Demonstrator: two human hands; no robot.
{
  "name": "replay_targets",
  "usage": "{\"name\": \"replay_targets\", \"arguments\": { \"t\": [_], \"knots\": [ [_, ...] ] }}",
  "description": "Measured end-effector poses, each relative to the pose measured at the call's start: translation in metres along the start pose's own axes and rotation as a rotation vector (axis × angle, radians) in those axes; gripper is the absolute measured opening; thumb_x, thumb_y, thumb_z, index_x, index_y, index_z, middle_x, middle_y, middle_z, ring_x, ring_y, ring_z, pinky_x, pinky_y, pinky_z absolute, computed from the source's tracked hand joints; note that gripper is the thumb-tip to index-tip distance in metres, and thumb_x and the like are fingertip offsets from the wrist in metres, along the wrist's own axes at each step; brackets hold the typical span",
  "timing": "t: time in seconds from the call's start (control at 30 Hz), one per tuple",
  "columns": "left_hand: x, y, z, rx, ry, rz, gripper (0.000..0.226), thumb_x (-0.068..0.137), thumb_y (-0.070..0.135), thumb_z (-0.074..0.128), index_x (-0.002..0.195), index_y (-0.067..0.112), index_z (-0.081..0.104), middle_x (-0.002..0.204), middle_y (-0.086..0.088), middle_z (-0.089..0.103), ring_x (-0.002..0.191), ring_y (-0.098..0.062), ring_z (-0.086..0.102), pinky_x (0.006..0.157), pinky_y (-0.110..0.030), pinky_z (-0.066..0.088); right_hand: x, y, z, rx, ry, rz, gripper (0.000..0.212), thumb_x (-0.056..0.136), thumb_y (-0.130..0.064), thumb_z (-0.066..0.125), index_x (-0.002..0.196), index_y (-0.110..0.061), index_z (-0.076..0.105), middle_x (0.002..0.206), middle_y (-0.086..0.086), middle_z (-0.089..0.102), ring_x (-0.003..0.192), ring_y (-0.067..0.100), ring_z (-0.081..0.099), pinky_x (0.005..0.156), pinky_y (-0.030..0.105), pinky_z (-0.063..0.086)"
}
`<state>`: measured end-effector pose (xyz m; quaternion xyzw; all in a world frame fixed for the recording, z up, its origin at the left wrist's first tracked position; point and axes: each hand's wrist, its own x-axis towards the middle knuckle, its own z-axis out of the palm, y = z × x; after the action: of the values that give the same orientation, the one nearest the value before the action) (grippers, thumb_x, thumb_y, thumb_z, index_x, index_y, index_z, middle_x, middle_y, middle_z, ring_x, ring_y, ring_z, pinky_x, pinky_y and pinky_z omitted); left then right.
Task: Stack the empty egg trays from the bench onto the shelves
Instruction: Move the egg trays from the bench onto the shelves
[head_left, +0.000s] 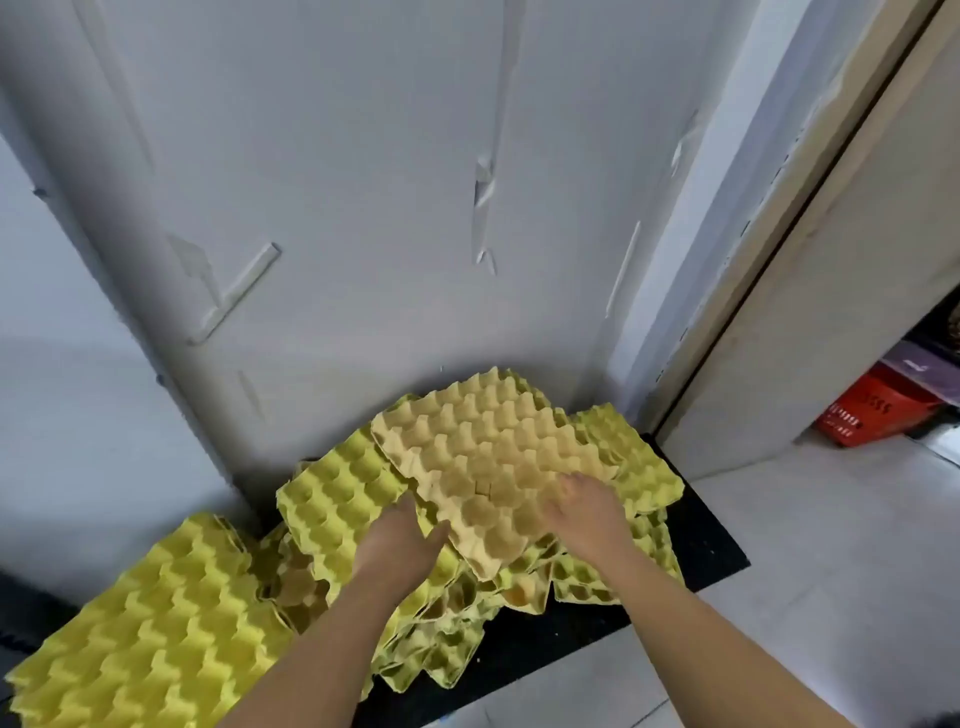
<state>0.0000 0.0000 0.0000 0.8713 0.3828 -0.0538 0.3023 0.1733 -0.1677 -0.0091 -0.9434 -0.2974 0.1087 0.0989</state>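
Note:
A pale tan egg tray (488, 457) lies tilted on top of a loose heap of yellow-green egg trays (337, 488) on a black bench (696, 535). My left hand (400, 540) grips the tan tray's near left edge, thumb against its rim. On the tray's near right side my right hand (582, 509) rests with fingers curled over the cups. Another yellow tray (150, 639) lies at the lower left, partly overlapping the heap. No shelf is in view.
A grey-white wall (363, 208) with peeling strips stands right behind the heap. A door frame (779, 260) rises at the right, with a red box (872, 410) low behind it. Pale floor tiles (831, 571) lie to the right of the bench.

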Motion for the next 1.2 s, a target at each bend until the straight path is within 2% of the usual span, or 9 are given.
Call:
{"name": "replay_targets", "arguments": {
  "t": [0.23,0.37,0.5,0.6,0.73,0.9,1.03,1.13,1.2],
  "knots": [
    [0.049,0.019,0.023,-0.452,-0.118,-0.225,0.106,0.087,0.048,0.066,0.153,0.002,-0.003,0.142,-0.015,0.048,0.120,-0.032,0.054,0.082,-0.031,0.046,0.045,0.014,0.006,0.080,-0.013,0.054,0.034,0.088,-0.041,0.051,0.107,-0.016,0.061,0.098,0.003,0.059,0.100,0.024,0.057,0.089,0.036,0.045],
    [0.067,0.021,0.037,-0.726,-0.050,-0.350,0.101,0.079,0.036,0.078,0.149,0.001,0.013,0.133,-0.016,0.053,0.109,-0.037,0.059,0.089,-0.044,0.053,0.062,0.021,0.012,0.095,-0.084,0.090,0.050,0.092,-0.044,0.050,0.131,-0.012,0.053,0.126,0.010,0.056,0.123,0.028,0.048,0.104,0.037,0.037],
    [0.075,0.017,0.042,-0.910,-0.056,-0.391,0.083,0.080,0.023,0.078,0.142,0.007,0.025,0.124,-0.010,0.055,0.102,-0.031,0.060,0.084,-0.045,0.053,0.070,0.026,0.008,0.127,-0.084,0.126,0.064,0.091,-0.051,0.049,0.145,-0.020,0.036,0.152,0.013,0.032,0.141,0.030,0.026,0.114,0.043,0.025],
    [0.080,0.010,0.035,-1.025,-0.055,-0.361,0.067,0.079,0.023,0.079,0.129,0.015,0.036,0.108,-0.006,0.061,0.085,-0.027,0.065,0.078,-0.050,0.056,0.075,0.027,-0.009,0.182,-0.049,0.166,0.077,0.083,-0.064,0.051,0.147,-0.026,0.030,0.154,0.010,0.024,0.140,0.031,0.025,0.113,0.048,0.025],
    [0.079,0.002,0.021,-1.161,-0.078,-0.351,0.073,0.081,0.022,0.078,0.141,0.012,0.037,0.100,-0.015,0.065,0.069,-0.027,0.062,0.060,-0.039,0.052,0.080,0.025,-0.041,0.037,0.057,0.095,0.090,0.071,-0.085,0.039,0.143,-0.030,0.035,0.138,0.008,0.028,0.127,0.028,0.033,0.108,0.045,0.031],
    [0.068,-0.018,0.000,-1.222,0.028,-0.284,0.083,0.083,0.019,0.076,0.151,0.021,0.029,0.099,-0.019,0.069,0.078,-0.036,0.065,0.080,-0.052,0.054,0.091,0.013,-0.059,0.008,0.109,-0.037,0.092,0.066,-0.091,0.033,0.138,-0.035,0.035,0.142,0.011,0.026,0.127,0.031,0.039,0.102,0.047,0.041],
    [0.048,-0.041,-0.013,-1.243,0.137,-0.317,0.095,0.071,0.035,0.085,0.149,0.024,0.030,0.120,-0.014,0.066,0.105,-0.032,0.066,0.096,-0.056,0.048,0.094,-0.003,-0.045,0.109,-0.040,-0.121,0.093,0.062,-0.087,0.049,0.131,-0.028,0.033,0.131,0.002,0.051,0.116,0.022,0.052,0.093,0.044,0.048],
    [0.031,-0.061,-0.009,-1.263,0.255,-0.413,0.066,0.081,0.030,0.077,0.135,0.006,0.047,0.114,-0.026,0.063,0.101,-0.035,0.064,0.094,-0.054,0.048,0.090,-0.025,-0.030,0.140,-0.132,-0.119,0.110,0.060,-0.082,0.059,0.142,-0.018,0.025,0.140,0.005,0.046,0.120,0.025,0.051,0.096,0.044,0.048],
    [0.022,-0.073,-0.003,-1.203,0.301,-0.476,0.050,0.087,0.040,0.069,0.125,0.009,0.057,0.108,-0.023,0.067,0.095,-0.035,0.067,0.089,-0.052,0.054,0.086,-0.042,-0.020,0.109,-0.143,-0.136,0.118,0.059,-0.084,0.057,0.146,-0.013,0.021,0.147,0.009,0.038,0.130,0.028,0.043,0.103,0.044,0.042]
  ]
}}
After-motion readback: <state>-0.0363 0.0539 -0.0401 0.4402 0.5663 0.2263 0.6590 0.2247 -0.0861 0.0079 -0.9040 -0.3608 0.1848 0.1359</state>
